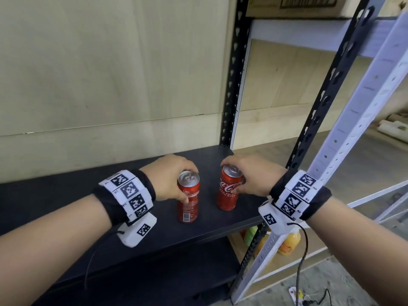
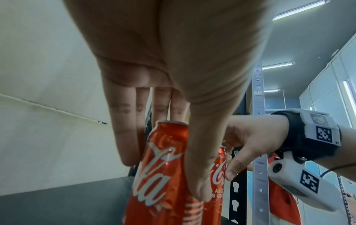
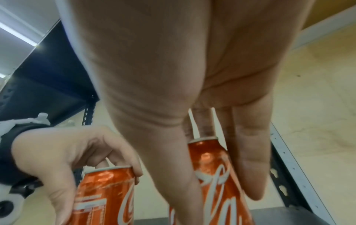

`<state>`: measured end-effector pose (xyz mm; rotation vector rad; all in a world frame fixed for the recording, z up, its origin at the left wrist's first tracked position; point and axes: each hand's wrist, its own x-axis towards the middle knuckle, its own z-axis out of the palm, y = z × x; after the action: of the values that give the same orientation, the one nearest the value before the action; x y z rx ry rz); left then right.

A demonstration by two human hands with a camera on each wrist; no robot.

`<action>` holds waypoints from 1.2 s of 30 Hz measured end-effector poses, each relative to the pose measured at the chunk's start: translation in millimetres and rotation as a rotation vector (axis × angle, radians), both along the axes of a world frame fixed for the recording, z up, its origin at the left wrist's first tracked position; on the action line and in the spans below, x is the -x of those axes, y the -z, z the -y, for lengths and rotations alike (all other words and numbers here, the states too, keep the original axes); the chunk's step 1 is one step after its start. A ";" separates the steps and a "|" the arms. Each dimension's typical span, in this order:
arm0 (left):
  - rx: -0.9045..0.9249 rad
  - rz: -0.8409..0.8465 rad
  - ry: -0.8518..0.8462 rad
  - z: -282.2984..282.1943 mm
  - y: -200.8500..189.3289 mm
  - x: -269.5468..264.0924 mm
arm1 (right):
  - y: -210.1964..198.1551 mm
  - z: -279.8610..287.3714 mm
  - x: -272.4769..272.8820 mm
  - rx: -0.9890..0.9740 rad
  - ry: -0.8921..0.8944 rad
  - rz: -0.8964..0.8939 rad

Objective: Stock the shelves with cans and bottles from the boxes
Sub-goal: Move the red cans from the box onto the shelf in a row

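- Left hand (image 1: 169, 174) grips left can (image 1: 188, 198) near its top, fingers (image 2: 125, 134) behind, thumb in front; can upright on black shelf (image 1: 66, 195).
- Right hand (image 1: 251, 175) grips right can (image 1: 229, 191) the same way, can slightly tilted on the shelf.
- Cans near, not touching.
- Head view only: bottles (image 1: 287, 241) on lower level.
- Left wrist view only: ceiling lights (image 2: 279, 65).
- Behind: wall (image 1: 110, 62).
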<state>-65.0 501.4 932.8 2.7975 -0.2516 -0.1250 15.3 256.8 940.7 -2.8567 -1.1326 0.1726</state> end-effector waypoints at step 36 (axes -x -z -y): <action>-0.200 0.070 -0.153 21.5 -15.8 -187.9 | -18.6 -83.3 -139.3 0.081 0.207 0.011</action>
<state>122.9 479.9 948.6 3.0108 -0.0428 -0.0164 154.6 340.1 959.3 -3.0248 -0.8414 0.1949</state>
